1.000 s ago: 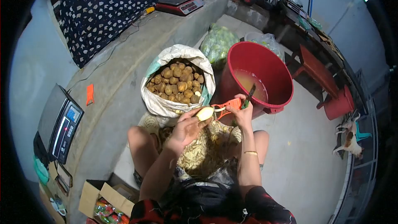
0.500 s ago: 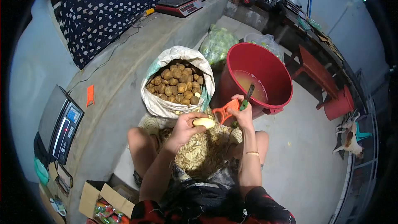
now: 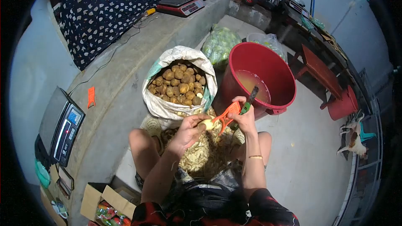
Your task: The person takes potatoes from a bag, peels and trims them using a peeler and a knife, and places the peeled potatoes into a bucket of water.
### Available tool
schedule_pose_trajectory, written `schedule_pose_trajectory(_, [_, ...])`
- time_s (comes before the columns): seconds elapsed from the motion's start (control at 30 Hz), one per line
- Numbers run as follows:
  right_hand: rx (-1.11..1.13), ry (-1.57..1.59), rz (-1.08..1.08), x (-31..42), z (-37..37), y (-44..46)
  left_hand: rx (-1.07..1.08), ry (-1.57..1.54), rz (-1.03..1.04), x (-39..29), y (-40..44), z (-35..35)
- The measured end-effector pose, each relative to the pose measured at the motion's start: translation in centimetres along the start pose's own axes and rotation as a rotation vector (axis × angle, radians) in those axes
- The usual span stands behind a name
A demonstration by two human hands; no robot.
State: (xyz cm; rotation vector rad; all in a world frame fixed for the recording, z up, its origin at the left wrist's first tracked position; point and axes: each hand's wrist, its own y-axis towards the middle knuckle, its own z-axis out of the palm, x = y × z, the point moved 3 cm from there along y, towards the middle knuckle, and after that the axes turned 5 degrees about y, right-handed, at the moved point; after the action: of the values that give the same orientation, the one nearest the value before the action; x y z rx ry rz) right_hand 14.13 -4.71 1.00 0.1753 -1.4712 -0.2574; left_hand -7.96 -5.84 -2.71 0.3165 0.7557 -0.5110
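The pale potato (image 3: 207,124) is gripped by the left hand (image 3: 187,132), fingers closed around one end. The orange peeler (image 3: 229,112) is held at the potato (contact cannot be confirmed) by the right hand (image 3: 246,120), fingers closed on its handle; a green-handled knife (image 3: 246,107) is clasped alongside. Peelings (image 3: 196,155) are heaped below both hands. A sack (image 3: 160,106) of brown potatoes (image 3: 179,83) is located beyond them, beside a red tub (image 3: 282,79).

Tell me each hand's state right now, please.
Left hand: closed, holding a pale potato.
Right hand: closed, holding an orange peeler and a green-and-dark tool.
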Motion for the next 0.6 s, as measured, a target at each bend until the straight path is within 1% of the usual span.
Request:
schedule_pose_trajectory(0.03, [-0.005, -0.001, 0.003, -0.1, 0.0, 0.1, 0.012, -0.034, -0.002, 0.1, 0.1, 0.1])
schedule_pose_trajectory(0.1, [-0.147, -0.201, 0.000, -0.6, -0.8, 0.6, 0.018, -0.052, -0.025, -0.3, 0.0, 0.6])
schedule_pose_trajectory(0.13, [-0.164, -0.047, 0.039, -1.3, -1.2, 0.9, 0.021, -0.049, -0.024, -0.3, 0.0, 0.6])
schedule_pose_trajectory(0.17, [-0.110, -0.032, 0.012, -1.4, -1.3, 0.5, 0.024, 0.010, -0.009, -0.4, 0.0, 0.6])
schedule_pose_trajectory(0.2, [-0.053, -0.020, -0.012, 0.0, -0.5, 0.3, 0.024, 0.066, 0.006, -0.4, 0.0, 0.4])
schedule_pose_trajectory(0.27, [0.048, -0.016, -0.012, 0.8, 0.7, 0.1, -0.005, 0.089, 0.002, 0.0, -0.1, 0.0])
schedule_pose_trajectory(0.3, [-0.013, -0.124, -0.014, -1.0, -0.5, 0.6, 0.001, 0.090, 0.007, -0.4, 0.0, 0.6])
schedule_pose_trajectory(0.33, [-0.144, -0.204, 0.039, -1.4, -1.3, 0.7, 0.010, 0.094, 0.018, -0.7, 0.1, 0.9])
schedule_pose_trajectory(0.4, [-0.168, -0.005, 0.064, -1.3, -1.6, 0.5, -0.015, 0.070, -0.005, -0.4, 0.0, 0.4])
schedule_pose_trajectory(0.47, [-0.010, -0.016, -0.051, 1.4, 0.0, 0.1, -0.042, 0.122, -0.032, 0.0, 0.0, -0.2])
schedule_pose_trajectory(0.5, [0.042, 0.077, -0.040, 1.3, 0.5, -0.1, -0.036, 0.124, -0.010, -0.3, 0.0, 0.1])
schedule_pose_trajectory(0.53, [0.042, 0.078, -0.035, 1.1, 0.3, -0.1, -0.040, 0.122, -0.013, -0.3, 0.0, 0.3])
schedule_pose_trajectory(0.6, [0.001, -0.183, 0.036, 0.1, -0.4, 0.3, -0.009, 0.169, 0.004, -0.4, -0.1, 0.4])
